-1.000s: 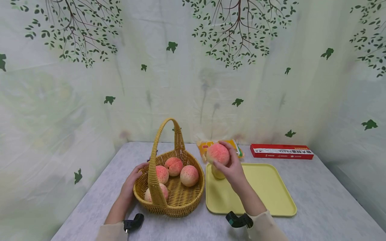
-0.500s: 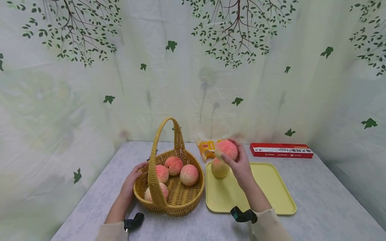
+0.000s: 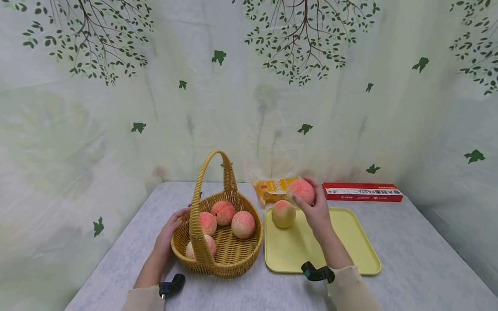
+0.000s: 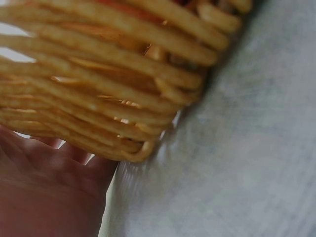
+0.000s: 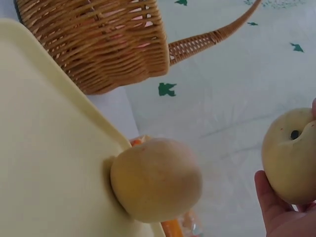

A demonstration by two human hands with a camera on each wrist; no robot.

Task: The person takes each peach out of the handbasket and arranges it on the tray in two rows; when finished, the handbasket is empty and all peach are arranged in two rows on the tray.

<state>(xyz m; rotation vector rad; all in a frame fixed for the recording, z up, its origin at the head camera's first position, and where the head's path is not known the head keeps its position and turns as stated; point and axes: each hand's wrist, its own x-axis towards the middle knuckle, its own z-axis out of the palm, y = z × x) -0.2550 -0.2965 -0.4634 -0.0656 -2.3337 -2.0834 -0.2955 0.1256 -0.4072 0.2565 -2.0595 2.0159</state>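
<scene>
My right hand (image 3: 317, 211) holds a pink peach (image 3: 301, 191) between thumb and fingers, above the tray's far left part. In the right wrist view this peach (image 5: 291, 153) shows its pale side with a dark stem pit. Another peach (image 3: 283, 214), pale yellow with a pink top, sits at the far left corner of the yellow tray (image 3: 342, 259). My left hand (image 3: 169, 233) rests against the left side of the wicker basket (image 3: 233, 270), fingers at its rim. Several pink peaches (image 3: 243, 224) lie inside. The left wrist view shows the palm (image 4: 49, 182) beside the weave, fingertips hidden.
Behind the tray lies an orange-and-yellow plastic packet (image 3: 272, 189). A long red pasta box (image 3: 363, 191) is at the back right. The basket's tall handle (image 3: 219, 155) arches over it. A leaf-printed curtain (image 3: 249, 108) hangs behind the grey table (image 3: 416, 259).
My right hand has moved to the right with its peach, uncovering the peach on the tray and more of the packet. My left hand has stayed at the basket.
</scene>
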